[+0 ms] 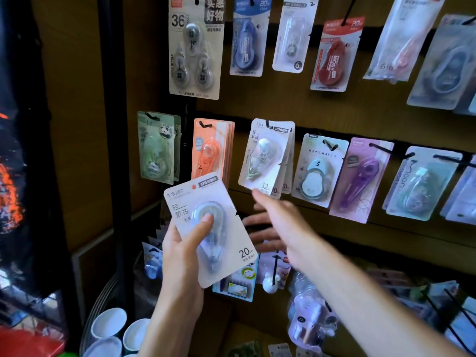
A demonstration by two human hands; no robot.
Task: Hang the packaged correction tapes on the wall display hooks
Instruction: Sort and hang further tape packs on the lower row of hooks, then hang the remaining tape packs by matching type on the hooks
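Note:
My left hand (181, 256) grips a white carded correction tape (210, 228) marked 20m, thumb pressed on its clear blister, in front of the wall display. My right hand (277, 222) reaches toward the wall with fingers spread and blurred, its index tip just under a bunch of matching white packs (268, 155) that hang tilted on a black hook (269, 124). It holds nothing. An orange stack (212, 150) hangs to the left of that bunch.
More carded tapes hang in two rows: a green panda pack (158, 148), a purple pack (359, 176), a red pack (334, 55), a three-pack (194, 47). Below are other hung goods and white cups (110, 323). A dark upright post (116, 124) stands left.

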